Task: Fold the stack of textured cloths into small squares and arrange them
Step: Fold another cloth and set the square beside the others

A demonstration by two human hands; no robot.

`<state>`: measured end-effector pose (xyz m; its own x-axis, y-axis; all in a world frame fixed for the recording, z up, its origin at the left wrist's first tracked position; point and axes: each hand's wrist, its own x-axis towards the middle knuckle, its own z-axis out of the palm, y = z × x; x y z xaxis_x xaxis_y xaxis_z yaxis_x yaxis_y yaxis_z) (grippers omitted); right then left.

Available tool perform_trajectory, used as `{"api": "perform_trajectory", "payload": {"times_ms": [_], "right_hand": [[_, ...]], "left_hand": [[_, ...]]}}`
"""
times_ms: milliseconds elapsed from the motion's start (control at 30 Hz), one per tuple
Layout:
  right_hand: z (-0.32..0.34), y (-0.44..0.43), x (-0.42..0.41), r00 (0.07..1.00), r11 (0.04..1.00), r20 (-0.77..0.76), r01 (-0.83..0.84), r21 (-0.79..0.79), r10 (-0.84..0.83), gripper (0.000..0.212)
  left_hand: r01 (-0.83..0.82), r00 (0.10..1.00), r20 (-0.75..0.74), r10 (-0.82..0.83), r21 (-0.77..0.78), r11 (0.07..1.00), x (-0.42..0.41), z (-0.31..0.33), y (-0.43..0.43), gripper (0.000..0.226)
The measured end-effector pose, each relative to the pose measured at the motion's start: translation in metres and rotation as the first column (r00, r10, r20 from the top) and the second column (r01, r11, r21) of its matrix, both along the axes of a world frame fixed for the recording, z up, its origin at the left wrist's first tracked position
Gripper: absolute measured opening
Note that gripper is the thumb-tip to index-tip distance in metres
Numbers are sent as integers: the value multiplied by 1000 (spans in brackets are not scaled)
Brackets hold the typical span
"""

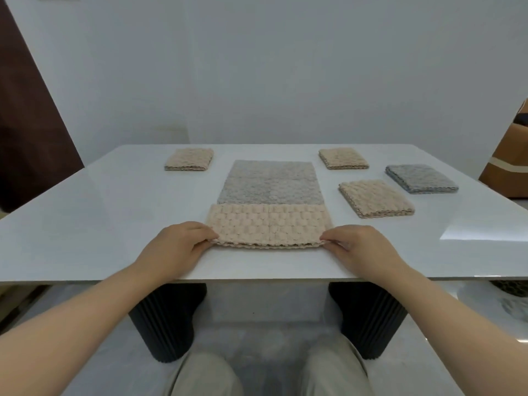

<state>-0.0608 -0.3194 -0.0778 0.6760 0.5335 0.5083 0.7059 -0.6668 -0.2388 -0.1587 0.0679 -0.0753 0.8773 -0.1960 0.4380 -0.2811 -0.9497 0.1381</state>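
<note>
White table [114, 212], cloth [270, 192] lengthwise away.

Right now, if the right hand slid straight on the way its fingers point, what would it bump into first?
The right hand points inward along the near edge of the beige cloth that it pinches. Sliding on, it would bunch that cloth first, then probably meet the left hand at the opposite corner.

Legible text, labels, brands, numbers, signs: none. Cloths, table and wall carry no readable markings in this view.
</note>
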Motion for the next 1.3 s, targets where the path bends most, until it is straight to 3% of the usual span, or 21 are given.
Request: {"api": "perform_trajectory", "payload": {"times_ms": [200, 367, 533, 733, 1000, 1300], "right_hand": [[11, -2, 5, 998, 992, 59, -15, -128, 23, 9], [37, 12, -1, 992, 944, -44, 97, -316, -116, 30], [52, 71, 4, 993, 967, -44, 100, -233, -113, 42], [15, 130, 18, 946, 948, -295, 36, -317, -135, 56], [2, 119, 27, 927, 930, -310, 92, -357, -211, 60], [-2, 77, 38, 834, 899, -384, 266, -347, -395, 67]], "left_hand": [[13, 999, -34, -10, 108, 994, 1, 5, 2, 35], [-88, 978, -183, 102, 83, 993, 8, 34, -8, 45], [-162, 980, -108, 166, 41, 986, 36, 50, -67, 43], [-169, 940, -289, 180, 61, 984, 79, 8, -114, 53], [-203, 877, -423, 227, 101, 974, 83, -1, -93, 60], [-372, 815, -443, 374, 95, 923, 70, -4, -55, 70]]}}
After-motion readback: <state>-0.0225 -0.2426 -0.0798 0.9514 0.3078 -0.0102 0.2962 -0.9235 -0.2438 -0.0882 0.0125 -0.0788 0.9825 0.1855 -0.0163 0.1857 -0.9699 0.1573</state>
